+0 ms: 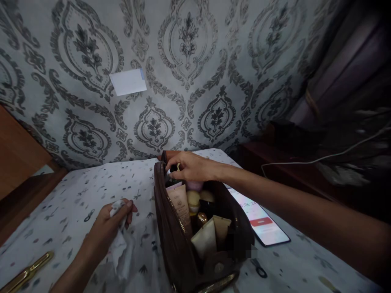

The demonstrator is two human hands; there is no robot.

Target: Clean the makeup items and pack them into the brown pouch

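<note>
1. Brown bag [165,228], on patterned cloth [76,195]: unzipped, already well filled; 2 front tubes [204,240] crowd its opening.
2. Left hand [114,217]: grip closed around crumpled tissue [121,254], beside the bag.
3. Phone [273,232] just right, partly under the forearm [275,193].
4. Right hand [194,166]: fingers curled at white-tipped item [172,172], bag's far end; hold unclear.

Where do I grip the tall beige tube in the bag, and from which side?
Probably pinch the beige tube by its flat top end, coming from above: it stands beside the left wall of the open bag, lower end out of sight.
</note>
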